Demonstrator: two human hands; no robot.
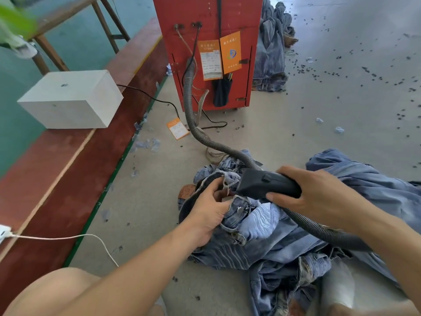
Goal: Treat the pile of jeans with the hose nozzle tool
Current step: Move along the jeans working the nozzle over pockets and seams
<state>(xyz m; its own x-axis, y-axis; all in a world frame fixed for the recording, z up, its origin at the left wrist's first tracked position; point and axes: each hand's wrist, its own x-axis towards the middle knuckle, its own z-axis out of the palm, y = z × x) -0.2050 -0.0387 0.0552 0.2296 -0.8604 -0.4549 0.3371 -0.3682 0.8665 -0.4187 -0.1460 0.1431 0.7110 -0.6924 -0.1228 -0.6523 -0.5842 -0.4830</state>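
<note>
A pile of blue jeans (284, 242) lies on the grey floor in front of me. My left hand (208, 209) grips the waistband of the top pair and holds it up and open. My right hand (319, 197) grips the black hose nozzle tool (262, 182), whose mouth points left into the opened waistband. A ribbed grey hose (196, 128) runs from the red machine (209, 51) to the nozzle, and another stretch of hose (319, 231) passes under my right forearm across the jeans.
More jeans (271, 58) are heaped right of the red machine. A white box (70, 101) sits on a red-brown ledge (57, 179) at left. Dark bits (364, 71) and an orange tag (177, 128) litter the floor. A white cable (68, 237) trails by my knee.
</note>
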